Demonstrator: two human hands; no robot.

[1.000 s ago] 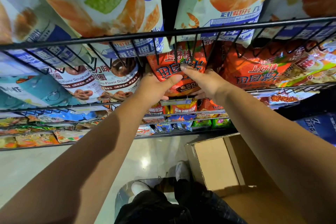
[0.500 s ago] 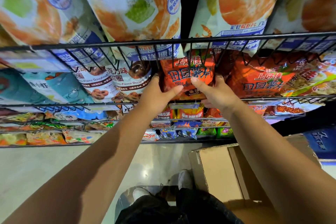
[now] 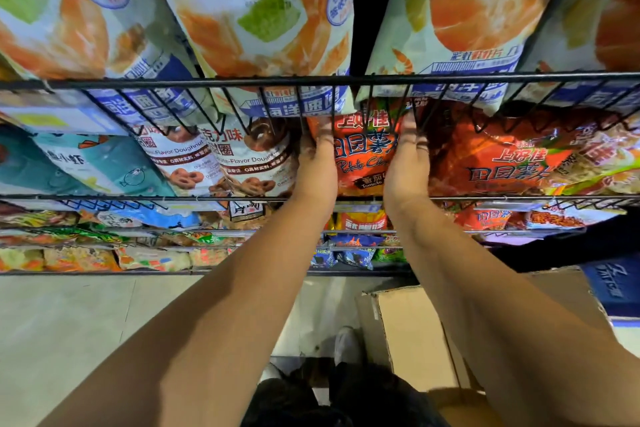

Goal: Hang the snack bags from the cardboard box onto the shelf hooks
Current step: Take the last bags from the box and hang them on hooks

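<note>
The biggest thing I have in view is the wire shelf rack (image 3: 207,83), filling the top half. Large shrimp-cracker bags (image 3: 242,10) stand above its black front rail, and rows of hung snacks run below it. Lower right, on the floor beside the person's shoes, sits the cardboard box (image 3: 408,333). Its flap is up and I can't see what is inside it from here.

Under the rail, chocolate doughnut bags (image 3: 214,163) hang to the left and a red potato-chip bag (image 3: 502,163) hangs to the right. The gap between them is taken up by the tomato potato-chip bag (image 3: 363,156) I'm working with. It is upright and facing me, with its top edge tucked up behind the shelf hooks (image 3: 367,114).

The left hand (image 3: 317,166) grips the bag's left edge and the right hand (image 3: 407,170) grips its right edge. On both, the fingers reach up along the sides to the top corners and pinch the film there. The fingertips are blurred, so I can't make out the exact hold.

I judge this to be the threading step. The bag is up at hook level, but I can't tell whether its hang hole is on a prong yet, because the rail and the wires cover that spot.

For the next move I'd line the hole up with the one prong in the middle and push the bag straight back. It needs to stay level so it doesn't catch on the wires to either side. I'd release only once the bag hangs by itself.
</note>
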